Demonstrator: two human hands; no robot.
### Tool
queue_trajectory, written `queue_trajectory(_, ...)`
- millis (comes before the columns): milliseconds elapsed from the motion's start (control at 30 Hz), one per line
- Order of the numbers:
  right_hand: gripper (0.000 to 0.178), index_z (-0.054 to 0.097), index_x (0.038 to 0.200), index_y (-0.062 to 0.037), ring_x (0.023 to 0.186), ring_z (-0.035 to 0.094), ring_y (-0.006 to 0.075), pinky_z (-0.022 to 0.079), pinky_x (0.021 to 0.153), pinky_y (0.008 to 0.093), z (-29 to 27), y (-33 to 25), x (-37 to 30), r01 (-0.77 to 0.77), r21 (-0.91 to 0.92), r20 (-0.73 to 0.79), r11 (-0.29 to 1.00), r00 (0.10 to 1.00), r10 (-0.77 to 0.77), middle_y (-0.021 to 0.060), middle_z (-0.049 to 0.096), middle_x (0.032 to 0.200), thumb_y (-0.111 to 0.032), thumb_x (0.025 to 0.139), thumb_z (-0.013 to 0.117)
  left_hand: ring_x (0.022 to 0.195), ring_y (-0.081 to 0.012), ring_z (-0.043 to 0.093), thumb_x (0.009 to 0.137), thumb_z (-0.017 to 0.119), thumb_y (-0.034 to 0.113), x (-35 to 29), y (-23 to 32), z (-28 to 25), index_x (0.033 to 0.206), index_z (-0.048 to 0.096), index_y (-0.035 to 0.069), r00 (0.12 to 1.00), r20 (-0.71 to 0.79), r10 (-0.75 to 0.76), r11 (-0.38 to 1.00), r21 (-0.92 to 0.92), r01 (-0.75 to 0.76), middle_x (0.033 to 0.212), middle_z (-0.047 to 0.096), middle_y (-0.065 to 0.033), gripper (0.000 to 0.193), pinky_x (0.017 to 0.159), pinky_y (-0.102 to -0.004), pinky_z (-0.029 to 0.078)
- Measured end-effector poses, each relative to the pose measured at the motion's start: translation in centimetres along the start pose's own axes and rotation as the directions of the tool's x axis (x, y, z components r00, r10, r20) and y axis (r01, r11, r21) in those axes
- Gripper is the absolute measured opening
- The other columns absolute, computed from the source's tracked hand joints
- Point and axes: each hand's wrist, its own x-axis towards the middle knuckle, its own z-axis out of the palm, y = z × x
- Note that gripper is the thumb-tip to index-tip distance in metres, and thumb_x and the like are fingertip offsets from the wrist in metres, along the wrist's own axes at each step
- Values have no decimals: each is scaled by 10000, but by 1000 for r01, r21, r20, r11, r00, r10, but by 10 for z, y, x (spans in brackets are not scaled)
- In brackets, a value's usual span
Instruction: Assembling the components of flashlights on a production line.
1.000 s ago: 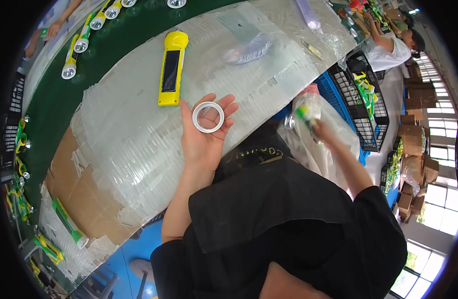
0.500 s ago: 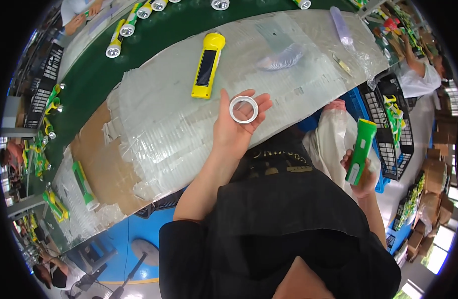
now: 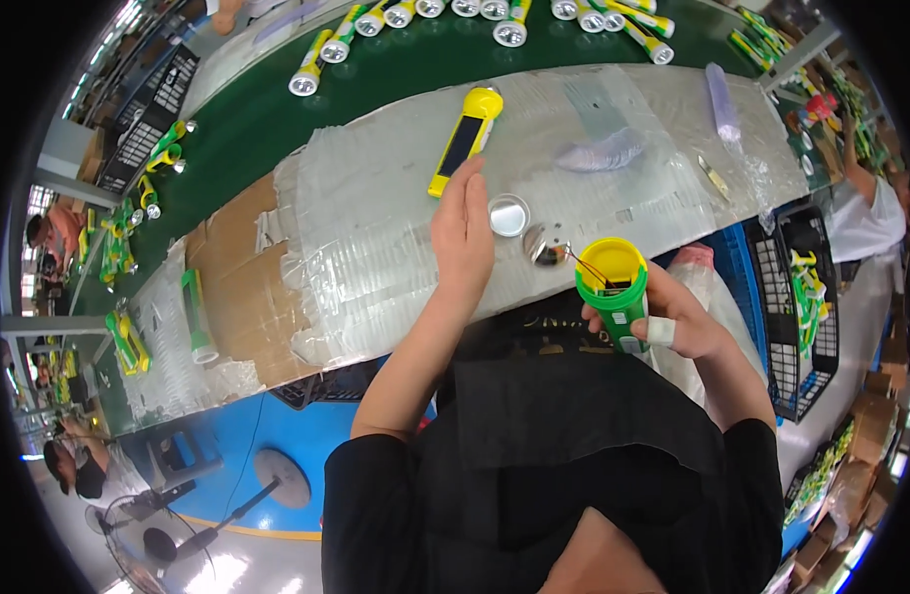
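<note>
Tilted toward me, a green flashlight body [image 3: 613,319] with an open yellow mouth is gripped by my right hand [image 3: 688,315]; a white wrap covers part of one finger. Thin wires run from its mouth to a shiny round reflector [image 3: 546,246] at the work surface's near edge. My left hand [image 3: 463,238] is stretched out, fingers straight and close together, holding nothing visible. Just right of it lies a white ring [image 3: 492,224] with a shiny centre. Beyond the fingertips rests a yellow flashlight [image 3: 483,103] with a dark panel, partly overlapped by them.
Plastic-covered cardboard [image 3: 366,228] forms the work surface. A cutter knife [image 3: 713,177] and a clear plastic sleeve [image 3: 722,104] lie at right. Several flashlights line the green belt [image 3: 247,119] beyond. Another green flashlight [image 3: 196,315] lies left. A black crate [image 3: 809,381] stands right. Other people work nearby.
The ring has gone from my left palm onto the work surface, and that hand has turned over. My right hand has brought the green flashlight inward, with its open mouth and wired reflector now showing.
</note>
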Motion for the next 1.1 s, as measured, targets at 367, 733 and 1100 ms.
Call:
queue_trajectory(367, 764, 378, 1369, -30, 1121, 503, 179, 401, 956, 313, 3, 37, 36, 170, -346, -129, 923, 965, -227, 93, 526, 1183, -291, 789, 800, 997, -213, 618, 1021, 327, 518, -30, 55, 10, 1298, 510, 11, 764, 556, -327, 378, -664, 645, 990, 636, -123, 605, 913, -360, 490)
queue_trajectory(733, 533, 391, 1348, -13, 1148, 507, 169, 432, 954, 326, 8, 46, 59, 288, -176, -117, 941, 943, -311, 88, 517, 1213, -205, 917, 641, 1174, -316, 517, 890, 432, 640, -4, 66, 5, 1106, 662, 84, 636, 432, 640, 714, -27, -700, 1253, 594, -87, 639, 958, -417, 348)
queue_trajectory(1100, 537, 431, 1293, -53, 699, 612, 214, 489, 665, 311, -28, 36, 55, 333, 150, -439, 931, 866, -239, 141, 613, 833, -443, 948, 560, 1147, -363, 542, 888, 610, 341, 66, 18, 67, 1225, 583, 9, 831, 394, 392, 856, 174, -487, 1254, 576, -171, 474, 964, -405, 431)
